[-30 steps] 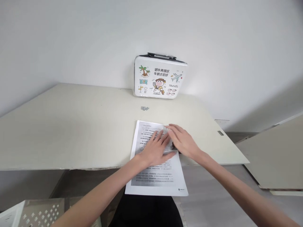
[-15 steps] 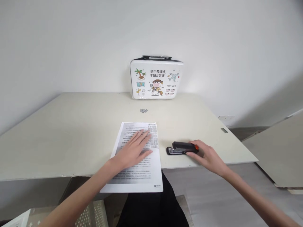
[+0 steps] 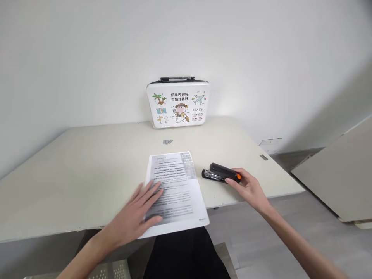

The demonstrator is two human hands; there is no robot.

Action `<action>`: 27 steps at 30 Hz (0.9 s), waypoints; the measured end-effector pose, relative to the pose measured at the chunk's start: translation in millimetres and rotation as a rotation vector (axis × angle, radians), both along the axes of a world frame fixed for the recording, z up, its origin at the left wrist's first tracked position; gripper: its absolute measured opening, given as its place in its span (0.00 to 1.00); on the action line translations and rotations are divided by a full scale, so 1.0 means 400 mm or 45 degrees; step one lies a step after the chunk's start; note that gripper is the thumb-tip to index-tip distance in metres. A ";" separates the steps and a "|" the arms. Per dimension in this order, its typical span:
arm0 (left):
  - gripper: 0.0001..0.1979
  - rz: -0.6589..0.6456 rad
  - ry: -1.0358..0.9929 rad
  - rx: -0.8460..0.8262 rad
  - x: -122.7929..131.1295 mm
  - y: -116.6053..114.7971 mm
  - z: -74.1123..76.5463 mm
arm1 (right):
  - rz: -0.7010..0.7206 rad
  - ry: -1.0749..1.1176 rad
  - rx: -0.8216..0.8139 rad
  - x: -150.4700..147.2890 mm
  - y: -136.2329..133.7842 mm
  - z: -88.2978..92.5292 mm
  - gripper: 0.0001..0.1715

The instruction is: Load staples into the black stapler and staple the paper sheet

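Observation:
Printed paper lies on the white table, its lower edge jutting past the table's front edge. Spread out, my left hand rests on the left side of the sheet, fingers apart. To the right of the paper, my right hand has thumb and fingers closed round the rear end of a black stapler with an orange part. The stapler's front points left, towards the paper. Beyond the sheet's top edge sits a small cluster of grey staple strips.
A white case with cartoon prints and a black handle stands against the wall at the table's back. A small grey strip lies near the table's right edge. A white panel is at the right.
My left hand has slid down and left over the paper, and its top print shows more. The paper and stapler are turned slightly. The whole view has shifted a little.

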State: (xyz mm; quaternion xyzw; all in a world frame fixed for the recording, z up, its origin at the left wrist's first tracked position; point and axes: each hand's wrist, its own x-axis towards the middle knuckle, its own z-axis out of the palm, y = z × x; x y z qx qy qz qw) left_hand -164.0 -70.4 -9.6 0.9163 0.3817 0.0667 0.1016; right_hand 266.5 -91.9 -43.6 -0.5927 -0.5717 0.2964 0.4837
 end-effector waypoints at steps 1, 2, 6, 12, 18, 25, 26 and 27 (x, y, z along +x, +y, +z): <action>0.39 -0.027 0.018 -0.007 0.039 0.012 -0.002 | -0.002 0.015 0.015 -0.001 -0.008 0.002 0.23; 0.41 -0.056 0.024 -0.012 0.080 0.027 -0.004 | -0.007 0.026 0.025 -0.002 -0.018 0.006 0.23; 0.42 -0.118 0.008 -0.018 0.253 0.114 -0.023 | -0.069 0.004 0.036 0.000 -0.070 0.026 0.22; 0.43 -0.172 0.010 0.004 0.506 0.270 -0.070 | -0.186 -0.066 0.059 0.010 -0.120 0.056 0.22; 0.40 -0.151 -0.130 -0.065 0.683 0.342 -0.079 | -0.225 -0.047 0.072 0.007 -0.124 0.078 0.22; 0.31 -0.019 -0.386 -0.075 0.539 0.291 -0.064 | -0.182 -0.041 0.029 -0.019 -0.096 0.062 0.24; 0.29 -0.024 -0.472 -0.124 0.486 0.274 -0.060 | -0.162 -0.045 0.019 -0.027 -0.087 0.055 0.24; 0.29 0.001 -0.525 -0.173 0.431 0.256 -0.054 | -0.136 -0.049 0.011 -0.037 -0.078 0.047 0.24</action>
